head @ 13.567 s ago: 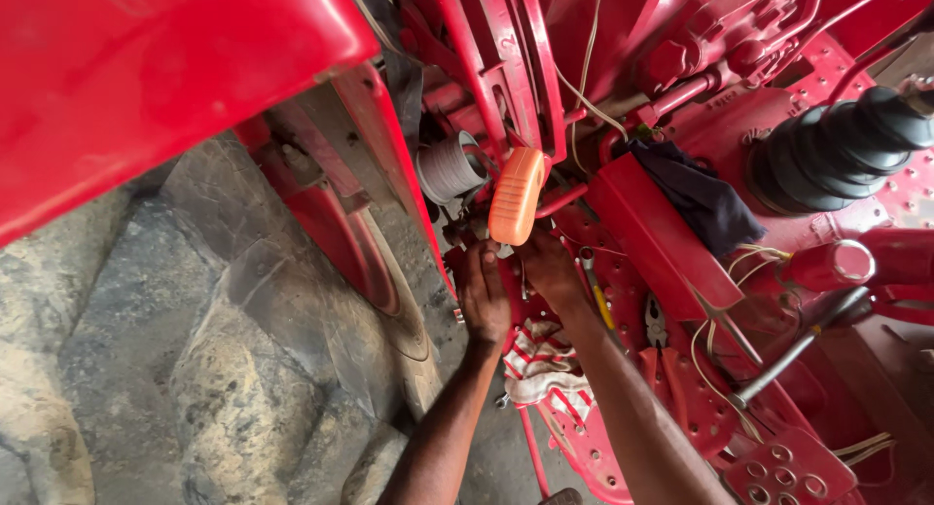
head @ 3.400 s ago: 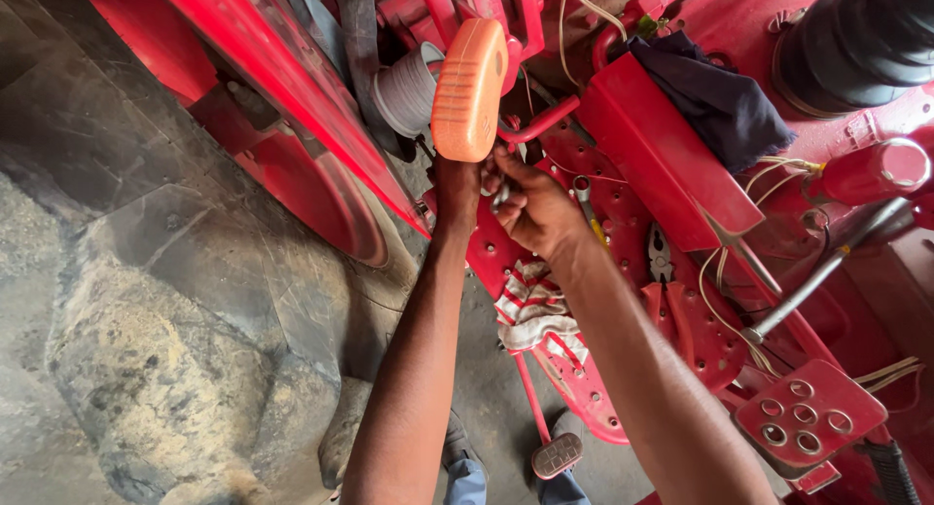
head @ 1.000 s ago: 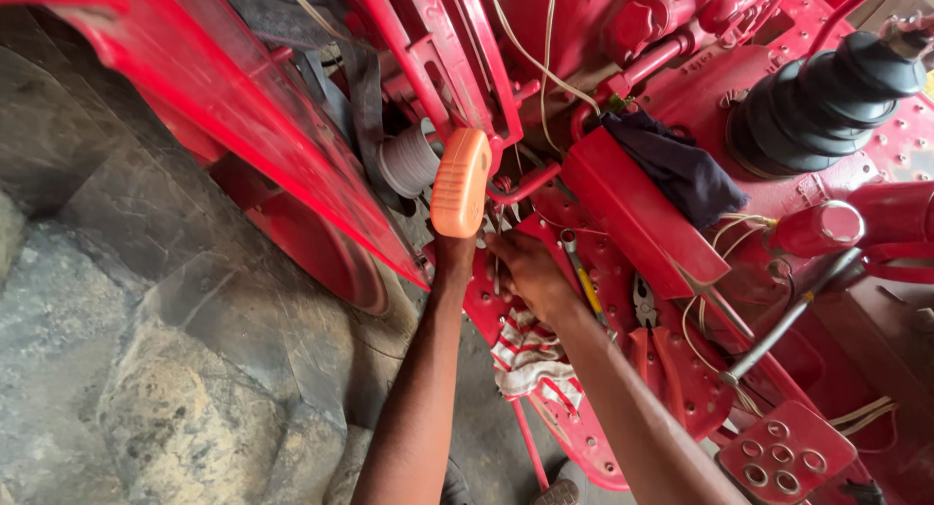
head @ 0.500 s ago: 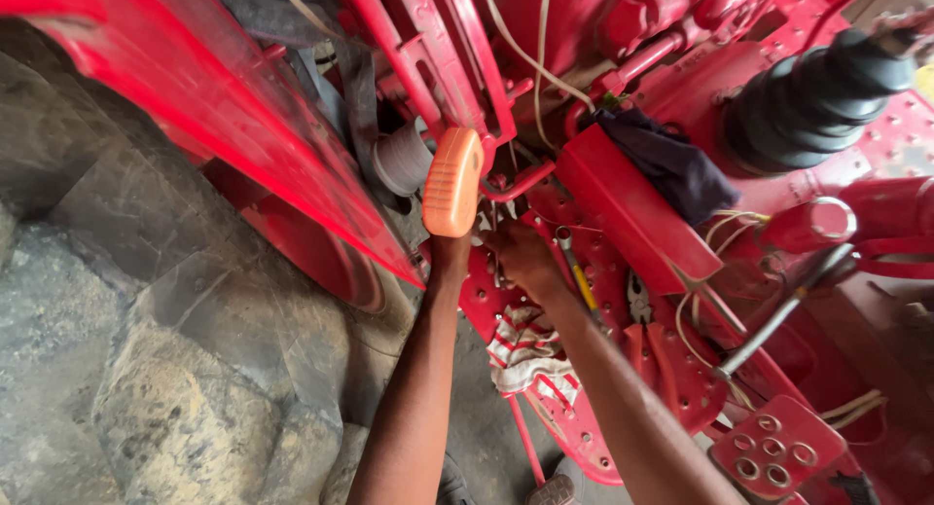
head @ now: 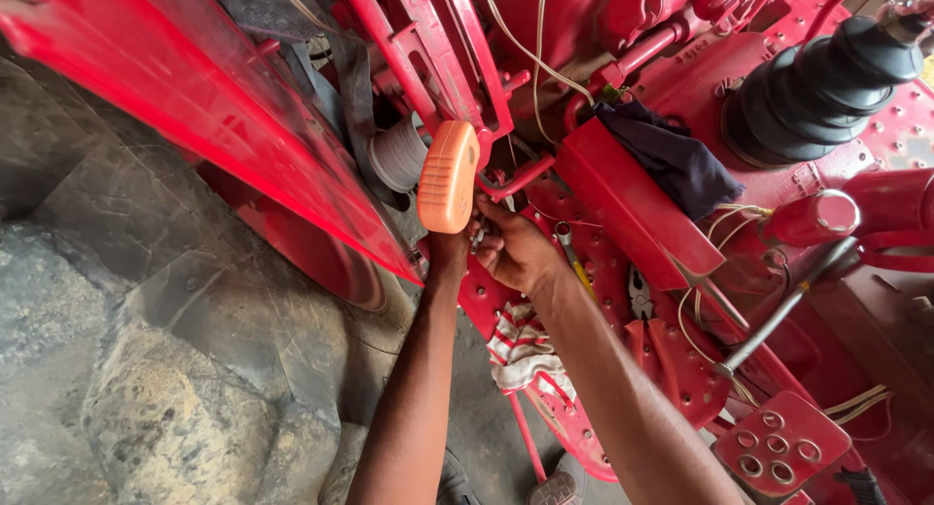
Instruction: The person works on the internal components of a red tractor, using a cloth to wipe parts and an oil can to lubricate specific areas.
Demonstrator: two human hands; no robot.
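I look down at the red frame of a tractor [head: 623, 194]. My left hand [head: 449, 250] reaches up behind an orange ribbed grip [head: 448, 177], which hides its fingers. My right hand [head: 516, 249] is curled just right of it, fingers pinched on a small metal part [head: 479, 235] near a red rod [head: 516, 179]. The two hands touch or nearly touch under the orange grip.
A big muddy tyre [head: 146, 349] fills the left under a red mudguard [head: 195, 106]. A striped rag [head: 520, 349], pliers [head: 639, 296], a dark cloth [head: 681, 164], a black rubber lever boot [head: 817, 87] and a studded pedal [head: 783, 447] lie around the footplate.
Over the last second the view drifted slightly; both hands stay under the orange grip, the right hand still working at the same small part.
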